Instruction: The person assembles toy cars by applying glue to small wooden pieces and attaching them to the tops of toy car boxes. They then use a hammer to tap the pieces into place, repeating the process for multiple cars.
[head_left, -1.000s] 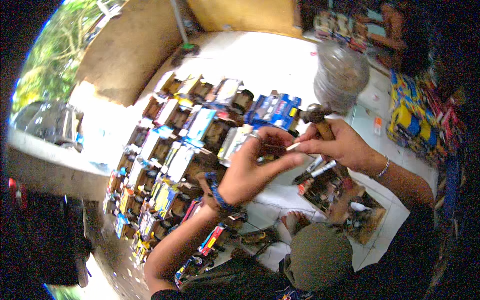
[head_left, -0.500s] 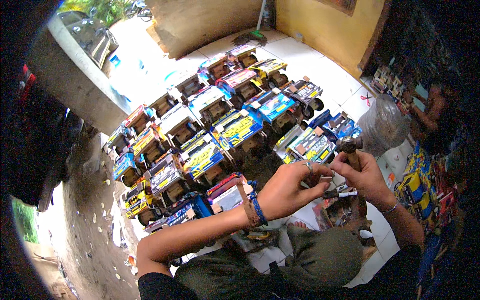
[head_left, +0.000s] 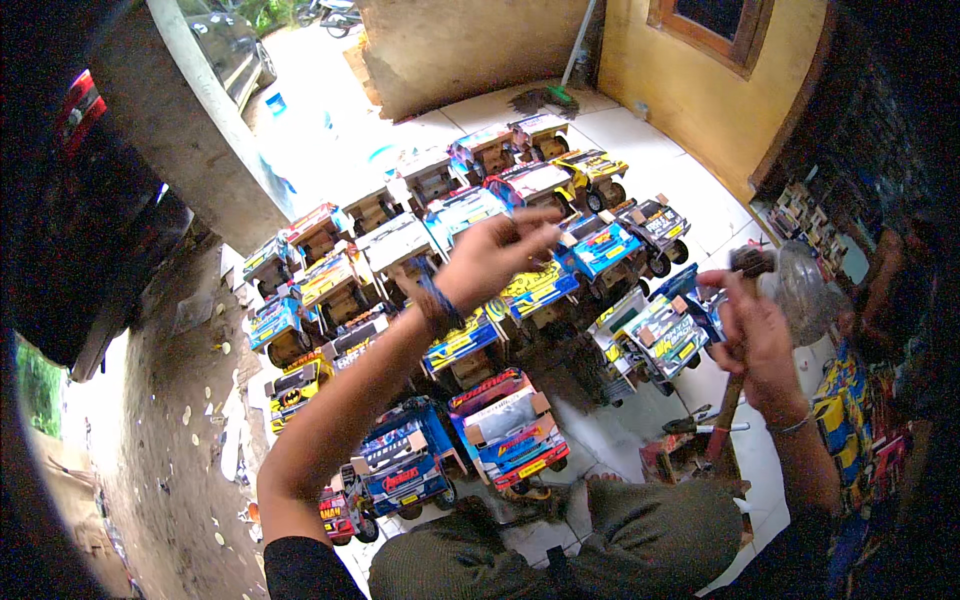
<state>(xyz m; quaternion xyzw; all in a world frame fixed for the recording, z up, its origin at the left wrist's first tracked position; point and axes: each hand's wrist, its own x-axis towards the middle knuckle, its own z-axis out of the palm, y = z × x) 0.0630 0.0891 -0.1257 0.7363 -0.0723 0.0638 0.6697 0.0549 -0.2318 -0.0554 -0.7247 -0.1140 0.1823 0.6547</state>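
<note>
My left hand (head_left: 505,258) is raised over rows of wooden toy trucks, fingers stretched out and slightly blurred, with no object visible in it. A braided blue band circles that wrist. In my right hand (head_left: 765,345) a hammer (head_left: 752,263) is gripped, its head above the fingers and its wooden handle pointing down; the index finger sticks out. Left of this hand sits a toy truck (head_left: 668,332) with a white, green and black printed top. In front of my knees stand a red and blue truck (head_left: 512,428) and a blue truck (head_left: 405,462).
A box of tools (head_left: 665,460) lies by my right knee, a white-handled tool across it. Other toys (head_left: 845,420) are stacked at the right, near another person's arm (head_left: 885,290) and a clear plastic bag (head_left: 808,290). A broom (head_left: 560,95) leans by the far wall.
My hands, close together before, have parted. The left swung left and up over the trucks; the right moved right with the hammer. The view has shifted, uncovering the nearest trucks.
</note>
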